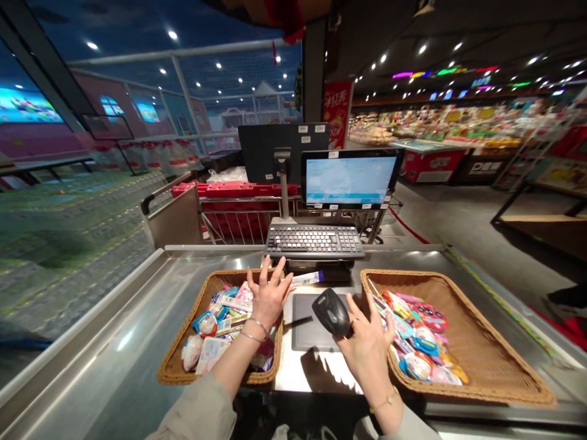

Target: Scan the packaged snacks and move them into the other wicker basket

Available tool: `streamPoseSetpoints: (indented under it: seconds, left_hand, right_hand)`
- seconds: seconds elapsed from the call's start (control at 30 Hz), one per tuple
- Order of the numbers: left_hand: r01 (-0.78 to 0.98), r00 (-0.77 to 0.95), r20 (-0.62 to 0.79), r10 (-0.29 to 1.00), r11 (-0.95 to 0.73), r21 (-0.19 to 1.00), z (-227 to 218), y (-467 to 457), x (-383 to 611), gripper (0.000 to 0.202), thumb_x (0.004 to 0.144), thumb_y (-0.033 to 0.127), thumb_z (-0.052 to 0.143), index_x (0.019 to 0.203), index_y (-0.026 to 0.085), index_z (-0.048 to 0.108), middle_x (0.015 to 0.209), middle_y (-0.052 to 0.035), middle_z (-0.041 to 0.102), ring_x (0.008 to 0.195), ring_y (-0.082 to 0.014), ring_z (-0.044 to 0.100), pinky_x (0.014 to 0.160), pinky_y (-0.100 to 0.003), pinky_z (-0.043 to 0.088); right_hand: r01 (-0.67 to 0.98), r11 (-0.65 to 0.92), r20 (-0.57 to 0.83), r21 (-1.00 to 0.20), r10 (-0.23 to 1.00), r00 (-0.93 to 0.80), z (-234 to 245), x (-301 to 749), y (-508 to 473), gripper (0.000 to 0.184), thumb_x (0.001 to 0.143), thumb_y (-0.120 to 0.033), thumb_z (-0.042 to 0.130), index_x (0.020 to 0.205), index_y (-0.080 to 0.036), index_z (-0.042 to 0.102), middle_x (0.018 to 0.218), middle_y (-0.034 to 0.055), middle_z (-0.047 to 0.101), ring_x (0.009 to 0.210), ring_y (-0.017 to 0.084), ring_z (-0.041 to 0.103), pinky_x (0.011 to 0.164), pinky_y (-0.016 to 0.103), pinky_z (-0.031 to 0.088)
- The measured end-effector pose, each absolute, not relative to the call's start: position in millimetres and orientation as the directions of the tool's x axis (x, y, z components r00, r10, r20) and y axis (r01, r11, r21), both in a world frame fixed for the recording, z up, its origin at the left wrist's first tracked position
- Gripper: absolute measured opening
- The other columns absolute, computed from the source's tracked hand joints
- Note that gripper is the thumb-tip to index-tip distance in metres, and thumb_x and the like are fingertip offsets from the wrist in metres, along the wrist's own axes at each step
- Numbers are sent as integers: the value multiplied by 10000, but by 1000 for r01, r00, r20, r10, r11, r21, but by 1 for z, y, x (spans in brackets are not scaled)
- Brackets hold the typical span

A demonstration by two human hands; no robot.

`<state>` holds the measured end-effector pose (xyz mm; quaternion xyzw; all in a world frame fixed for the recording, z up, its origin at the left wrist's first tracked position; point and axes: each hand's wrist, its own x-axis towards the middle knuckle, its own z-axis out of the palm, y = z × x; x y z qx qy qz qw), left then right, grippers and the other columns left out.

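Note:
My left hand [268,296] reaches over the far right part of the left wicker basket [166,360]. Its index finger holds a slim white packet with a blue end [308,278], while the other fingers are spread; the thumb is hidden. A black barcode scanner [331,311] is gripped in my right hand [369,342], its head tilted up to the left, some fingers stretched out. Both baskets hold small, colourful packaged items, such as a round pack [207,324] on the left. The right wicker basket [486,330] has its items [419,342] piled along its left side.
Between the baskets lies a dark grey pad [302,324] on a lit white surface. Behind it stand a keyboard [314,239] and a lit monitor [351,178]. A metal counter [123,342] carries everything. Beyond are a cart [243,217] and stacked bottle packs [77,226].

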<state>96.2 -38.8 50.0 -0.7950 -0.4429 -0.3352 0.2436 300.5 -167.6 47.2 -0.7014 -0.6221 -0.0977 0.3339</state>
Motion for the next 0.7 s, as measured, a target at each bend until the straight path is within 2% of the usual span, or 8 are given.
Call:
streamPoseSetpoints:
  seconds: [0.33,0.53,0.7]
  left_hand:
    - [848,382,745,547,-527,-48,51,-40,107,236,878,404,611,1101,364,675,1449,-7,511,1472,-307,189,1142,-658,-25]
    - [837,395,723,567,-547,-29,51,-38,111,248,878,393,611,1116,364,674,1462,-24,495,1456,-335,229,1125,-690,-10]
    - [836,408,725,555,-546,-52,54,-35,119,229,872,408,616,1088,366,682,1455,-10,504,1454,-337,234,1126,-687,-11]
  right_hand:
    - [916,-65,526,-395,802,283,53,301,-177,211,760,-242,570,931,-270,690,1291,-9,632,1409,338,292,1102,613,111]
    - [918,-63,540,-392,791,286,52,306,-178,182,772,-240,563,894,-248,699,1287,21,635,1391,345,319,1111,603,89]
    - [911,-59,566,-408,767,303,55,309,-179,138,777,-249,579,853,-253,694,1243,-2,662,1396,333,318,1117,573,90]
